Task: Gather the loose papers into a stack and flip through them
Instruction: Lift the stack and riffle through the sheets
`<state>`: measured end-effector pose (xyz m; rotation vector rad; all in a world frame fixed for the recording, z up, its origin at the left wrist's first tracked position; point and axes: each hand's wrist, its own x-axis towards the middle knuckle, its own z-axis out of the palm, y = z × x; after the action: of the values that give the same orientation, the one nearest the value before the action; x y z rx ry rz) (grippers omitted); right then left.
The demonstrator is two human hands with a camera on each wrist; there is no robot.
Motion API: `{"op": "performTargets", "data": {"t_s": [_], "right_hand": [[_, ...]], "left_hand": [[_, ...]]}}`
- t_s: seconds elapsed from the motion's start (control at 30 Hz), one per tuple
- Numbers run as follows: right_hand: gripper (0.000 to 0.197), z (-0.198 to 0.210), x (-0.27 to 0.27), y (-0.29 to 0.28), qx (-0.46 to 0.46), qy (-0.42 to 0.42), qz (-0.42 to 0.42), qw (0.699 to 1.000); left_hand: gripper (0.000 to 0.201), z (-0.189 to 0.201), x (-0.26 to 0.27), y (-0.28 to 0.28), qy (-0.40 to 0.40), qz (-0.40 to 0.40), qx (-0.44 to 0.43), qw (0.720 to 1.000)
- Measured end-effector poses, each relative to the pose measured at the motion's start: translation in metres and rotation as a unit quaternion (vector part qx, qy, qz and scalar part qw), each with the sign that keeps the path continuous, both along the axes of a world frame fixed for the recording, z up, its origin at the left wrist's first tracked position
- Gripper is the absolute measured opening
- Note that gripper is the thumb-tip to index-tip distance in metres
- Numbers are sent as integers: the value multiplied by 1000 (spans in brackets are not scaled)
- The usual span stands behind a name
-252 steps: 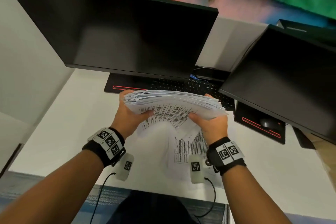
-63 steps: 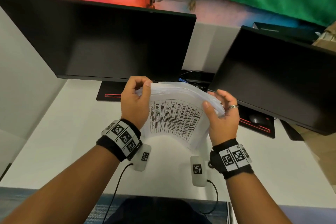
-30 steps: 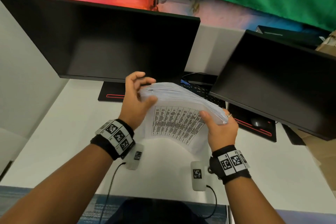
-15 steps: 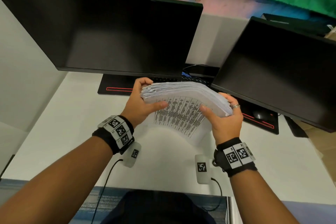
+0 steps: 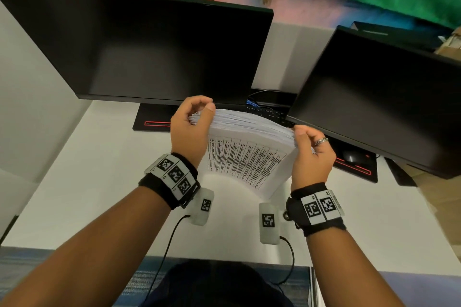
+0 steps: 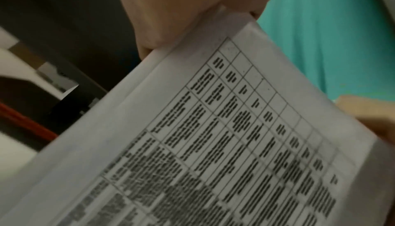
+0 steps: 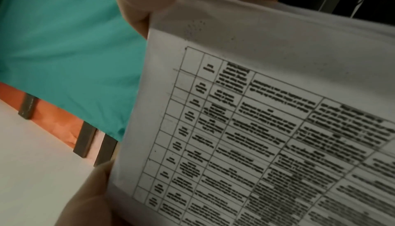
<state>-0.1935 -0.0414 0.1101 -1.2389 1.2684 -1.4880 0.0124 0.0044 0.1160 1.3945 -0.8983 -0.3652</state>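
A thick stack of white papers [image 5: 245,147] printed with tables is held up on edge above the white desk [image 5: 99,182], its printed bottom sheet facing me. My left hand [image 5: 192,127] grips the stack's left end, thumb and fingers curled over the top edge. My right hand [image 5: 309,149] holds the right end, fingers curled behind and thumb at the near side. The left wrist view shows the printed sheet [image 6: 235,136] filling the frame below a finger. In the right wrist view the same sheet [image 7: 267,128] fills the right side, with fingers at its top and bottom left.
Two dark monitors [image 5: 139,52] [image 5: 379,102] stand close behind the stack. A black keyboard [image 5: 269,114] lies under them, with a mouse [image 5: 351,156] on a red-trimmed pad at right. Green and red cloth hangs behind.
The stack has tipped from lying nearly flat to standing more on edge. My left fingers have curled over its top left edge, and both hands have risen slightly.
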Motion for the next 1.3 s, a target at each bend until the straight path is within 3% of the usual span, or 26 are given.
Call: {"op": "performTargets", "data": {"t_s": [0.1, 0.2, 0.23, 0.33, 0.37, 0.47, 0.53, 0.63, 0.83, 0.97, 1.07, 1.17, 1.3], "right_hand": [[18, 2, 3, -1, 5, -5, -3, 1000], [6, 5, 5, -2, -2, 6, -2, 1000], [11, 5, 5, -2, 3, 0, 9, 1000], [53, -1, 0, 2, 40, -10, 75, 996], [62, -5, -2, 3, 46, 1, 89, 995], [68, -13, -11, -4, 79, 6, 84, 993], [74, -16, -14, -10, 101, 12, 104, 989], [83, -17, -12, -15, 114, 8, 126, 985], [38, -6, -8, -15, 93, 6, 111, 990], [29, -2, -11, -5, 60, -22, 83, 995], [30, -6, -11, 2, 64, -16, 82, 994], [25, -5, -7, -1, 50, -31, 55, 997], [15, -4, -5, -4, 53, -29, 10, 998]], "left_hand": [[11, 3, 2, -4, 23, 5, 3, 1000], [13, 4, 2, -5, 18, -14, 10, 1000], [13, 4, 3, -6, 20, -13, 11, 1000], [14, 8, 4, -7, 44, -15, 12, 999], [23, 8, 7, -6, 59, -49, 21, 997], [82, -6, 25, 1, 104, -229, 106, 962], [97, -13, 34, 2, 82, -271, 158, 946], [80, -14, 30, 0, 83, -269, 161, 946], [37, -10, 20, -4, 76, -216, 144, 963], [24, -3, 16, 3, 80, -216, 112, 967], [28, -8, 8, 10, 92, -204, 101, 970], [31, -9, -6, 9, 42, -109, 48, 992], [25, -6, -11, 4, 25, -25, -10, 999]]}}
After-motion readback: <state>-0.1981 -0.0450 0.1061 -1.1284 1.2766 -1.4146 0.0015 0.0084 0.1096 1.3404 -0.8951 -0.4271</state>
